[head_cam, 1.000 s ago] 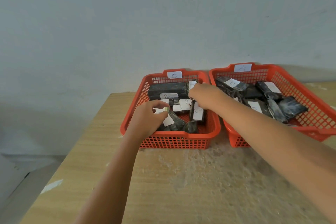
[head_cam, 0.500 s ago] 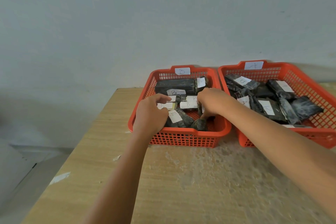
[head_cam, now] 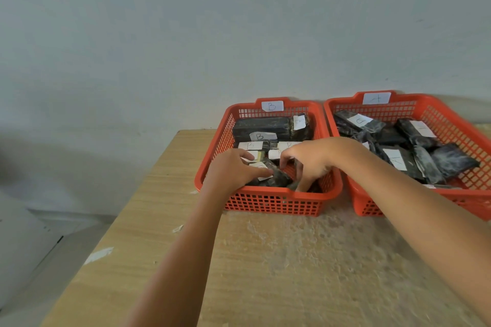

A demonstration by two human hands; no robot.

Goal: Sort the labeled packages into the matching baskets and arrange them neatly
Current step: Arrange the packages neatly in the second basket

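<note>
Two red baskets stand side by side at the table's far edge. Basket B on the left holds several dark wrapped packages with white B labels. Basket A on the right holds several more dark packages. My left hand is at the front left of basket B and grips a dark labelled package, thumb across its label. My right hand reaches into the front of the same basket. Its spread fingers point down and touch a package by the front wall, with their tips partly hidden.
The wooden table has a worn, pale patch in front of the baskets. Its left edge drops to the floor. A plain grey wall rises right behind the baskets.
My right hand moved from the back of basket B to its front. My left hand shifted onto the diagonal package. The view drifted left, so the baskets sit further right in the picture.
</note>
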